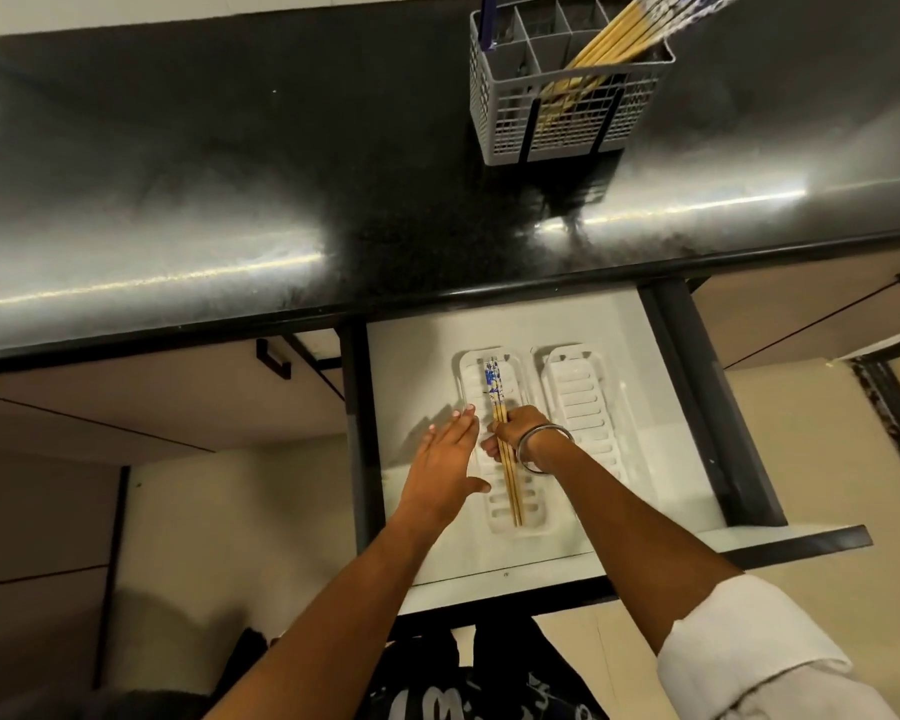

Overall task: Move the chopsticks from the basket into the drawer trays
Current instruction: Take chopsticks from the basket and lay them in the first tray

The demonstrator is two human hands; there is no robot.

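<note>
Under the dark desk (230, 148), right hand (515, 433) pinches chopsticks (507, 459), apparently aligning them along the nine-o'clock tray (471, 376); left hand (445, 459) spread flat.

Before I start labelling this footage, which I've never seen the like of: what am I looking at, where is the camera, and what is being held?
This is one wide-angle camera worn on a person's head, looking down at their bare hands. No robot is involved. A grey basket of chopsticks stands on the dark counter. Below it an open drawer holds two white trays. The right hand, wearing a bangle, grips a few chopsticks over the left tray. The left hand is flat and open beside it, holding nothing. The right tray looks empty.
</note>
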